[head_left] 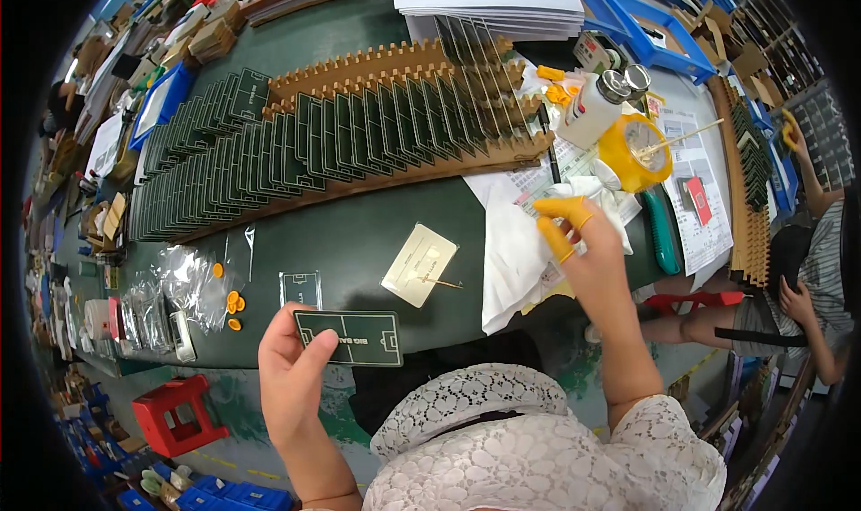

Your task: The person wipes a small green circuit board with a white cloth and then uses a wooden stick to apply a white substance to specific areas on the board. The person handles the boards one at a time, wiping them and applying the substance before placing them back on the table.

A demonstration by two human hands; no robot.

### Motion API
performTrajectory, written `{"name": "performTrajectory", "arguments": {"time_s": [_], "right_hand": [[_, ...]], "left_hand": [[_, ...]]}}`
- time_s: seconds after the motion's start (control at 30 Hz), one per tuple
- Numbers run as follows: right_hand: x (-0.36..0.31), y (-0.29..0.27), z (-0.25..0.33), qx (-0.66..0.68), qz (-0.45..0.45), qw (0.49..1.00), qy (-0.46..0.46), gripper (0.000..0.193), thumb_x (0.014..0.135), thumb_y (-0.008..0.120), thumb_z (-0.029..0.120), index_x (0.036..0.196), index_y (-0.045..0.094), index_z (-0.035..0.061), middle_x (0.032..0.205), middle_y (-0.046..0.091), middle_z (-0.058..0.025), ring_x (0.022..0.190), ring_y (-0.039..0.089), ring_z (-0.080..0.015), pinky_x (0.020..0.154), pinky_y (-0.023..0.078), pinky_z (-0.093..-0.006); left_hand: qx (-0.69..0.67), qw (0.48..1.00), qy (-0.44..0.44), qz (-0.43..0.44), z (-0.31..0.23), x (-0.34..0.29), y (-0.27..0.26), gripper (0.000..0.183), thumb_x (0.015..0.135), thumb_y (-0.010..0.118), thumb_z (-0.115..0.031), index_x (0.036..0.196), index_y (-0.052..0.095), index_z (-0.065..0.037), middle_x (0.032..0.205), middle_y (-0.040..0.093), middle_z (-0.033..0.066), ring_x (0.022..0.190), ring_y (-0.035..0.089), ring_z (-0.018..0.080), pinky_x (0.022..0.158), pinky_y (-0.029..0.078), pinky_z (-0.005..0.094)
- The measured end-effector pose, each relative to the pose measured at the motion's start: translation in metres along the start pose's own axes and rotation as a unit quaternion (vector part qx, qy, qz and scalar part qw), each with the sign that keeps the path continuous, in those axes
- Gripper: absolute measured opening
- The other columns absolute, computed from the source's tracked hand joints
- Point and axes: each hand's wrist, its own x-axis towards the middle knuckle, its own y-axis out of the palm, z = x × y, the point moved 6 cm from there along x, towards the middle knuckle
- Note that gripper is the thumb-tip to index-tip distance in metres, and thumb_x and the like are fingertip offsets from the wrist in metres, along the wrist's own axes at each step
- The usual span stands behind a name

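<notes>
My left hand (291,358) pinches one end of a dark green card (366,345) printed with white playing-field lines, held above the table's near edge. My right hand (587,255), with yellow finger cots on two fingers, hovers over a crumpled white cloth (520,255). Those two fingers are apart, and nothing shows between them. On the table between my hands lies a cream card (414,258) with a thin stick across it. Beyond my left hand lies another green card (302,288). Long notched wooden racks (377,177) hold rows of similar green cards (345,134) standing on edge.
Right of the racks stand a white bottle (587,112), a yellow container (639,157) with a stick across it and a green cutter (661,233). Clear plastic bags (193,282) and orange finger cots (235,303) lie left. A co-worker's hand (794,300) is far right.
</notes>
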Motion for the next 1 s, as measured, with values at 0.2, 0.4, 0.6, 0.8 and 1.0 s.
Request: {"name": "performTrajectory", "arguments": {"time_s": [0.2,0.4,0.6,0.8,1.0], "right_hand": [[0.029,0.022,-0.007,-0.138,0.009,0.982,-0.127,0.015,0.084,0.069,0.006,0.098,0.067,0.0023,0.088,0.059,-0.0113,0.082,0.058,-0.0275,0.071,0.048,-0.0346],[0.034,0.027,-0.004,-0.124,0.021,0.988,-0.086,0.013,0.081,0.07,0.006,0.093,0.066,0.003,0.087,0.058,-0.0125,0.084,0.06,-0.0318,0.073,0.049,-0.0388],[0.028,0.022,0.003,-0.106,0.041,0.992,-0.059,0.011,0.084,0.067,0.001,0.095,0.065,-0.0006,0.09,0.062,-0.012,0.081,0.058,-0.0297,0.072,0.048,-0.036],[0.008,0.037,0.039,-0.079,0.131,0.973,-0.173,0.017,0.082,0.071,0.006,0.098,0.067,0.0014,0.09,0.06,-0.0127,0.084,0.056,-0.0296,0.073,0.045,-0.036],[-0.015,0.076,0.057,-0.14,0.201,0.94,-0.236,0.016,0.076,0.075,0.012,0.084,0.064,0.0021,0.085,0.056,-0.009,0.082,0.053,-0.0274,0.072,0.043,-0.0382]], "left_hand": [[-0.016,0.999,-0.014,-0.033,0.003,0.003,0.002,0.019,0.089,0.063,0.001,0.107,0.056,0.002,0.092,0.064,0.0043,0.085,0.061,0.0096,0.078,0.049,0.0248],[-0.008,0.999,-0.028,-0.028,0.003,0.012,0.017,0.025,0.09,0.063,-0.002,0.114,0.058,0.003,0.098,0.067,0.0073,0.082,0.064,0.0114,0.069,0.053,0.0241],[-0.017,0.998,-0.054,-0.004,0.013,0.015,0.017,0.023,0.093,0.062,-0.004,0.114,0.058,0.004,0.099,0.067,0.0059,0.083,0.064,0.0093,0.069,0.054,0.0246],[-0.018,0.998,-0.032,-0.056,0.012,0.013,0.005,0.02,0.093,0.062,-0.004,0.111,0.059,0.003,0.096,0.067,0.0068,0.08,0.064,0.0098,0.068,0.054,0.0249],[-0.001,0.994,0.018,-0.11,0.0,0.008,-0.018,0.014,0.094,0.059,-0.004,0.107,0.058,0.001,0.094,0.067,0.0064,0.077,0.063,0.0097,0.065,0.052,0.0261]]}}
